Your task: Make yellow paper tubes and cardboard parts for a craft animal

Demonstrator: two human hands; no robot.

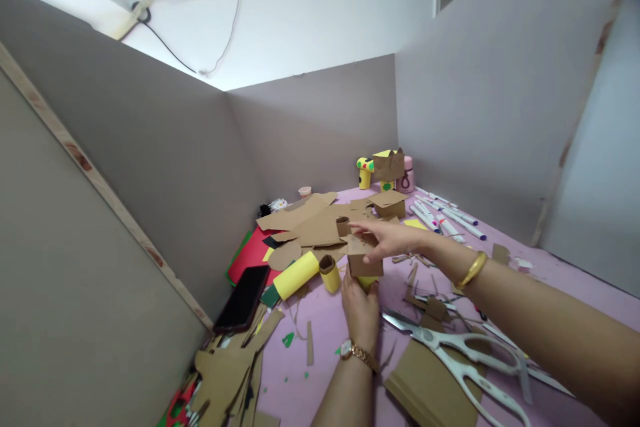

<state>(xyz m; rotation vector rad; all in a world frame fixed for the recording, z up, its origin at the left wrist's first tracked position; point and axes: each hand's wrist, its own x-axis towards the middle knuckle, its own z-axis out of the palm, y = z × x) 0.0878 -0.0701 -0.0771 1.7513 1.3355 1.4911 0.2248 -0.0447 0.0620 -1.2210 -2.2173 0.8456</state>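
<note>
In front of me is a small open cardboard box [364, 265] with a yellow piece [367, 281] directly under it. My left hand [361, 307], wearing a watch, wraps round the yellow piece from below. From the right, my right hand [393, 239] reaches over the box, its thumb on the front face and its fingers across the top; part of the box is hidden behind it. A short yellow tube [329, 275] with a cardboard lining stands just left of my left hand. Beside that lies a longer yellow tube [296, 275]. Another small cardboard tube [343, 225] is behind the box.
White-handled scissors [463, 353] lie on a folded cardboard piece [430, 383] at right. A phone [243, 298] and cardboard scraps [225, 373] are at left. Markers [445, 213], a pink bottle [407, 175] and a decorated cardboard figure [389, 165] are at the back. Grey partitions [315, 127] enclose the table.
</note>
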